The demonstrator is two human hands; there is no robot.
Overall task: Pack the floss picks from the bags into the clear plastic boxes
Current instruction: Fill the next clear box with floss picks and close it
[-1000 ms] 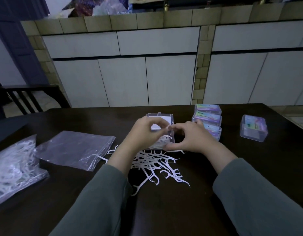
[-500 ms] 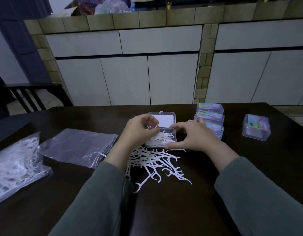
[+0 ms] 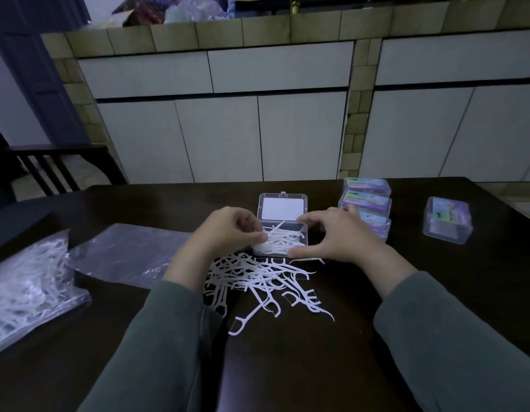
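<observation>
An open clear plastic box [image 3: 304, 237] lies mid-table, its lid [image 3: 283, 207] flipped back, with white floss picks inside. My left hand [image 3: 228, 231] has curled fingers over the box's left end, pinching a bunch of picks there. My right hand [image 3: 344, 237] holds the box's right side between thumb and fingers. A loose heap of floss picks [image 3: 263, 278] is spread on the table just in front of the box. At the far left lies a bag full of picks [image 3: 25, 286], beside a flat empty bag [image 3: 123, 251].
Three closed, labelled boxes [image 3: 366, 200] stand in a row right of the open one; another closed box [image 3: 448, 220] sits further right. The dark table [image 3: 287, 367] ends at white cabinets behind. A dark chair [image 3: 49, 168] stands at the back left.
Both hands came down from just above the box onto it. The left hand lowered its picks into the box's left end; the right hand spread along the right side.
</observation>
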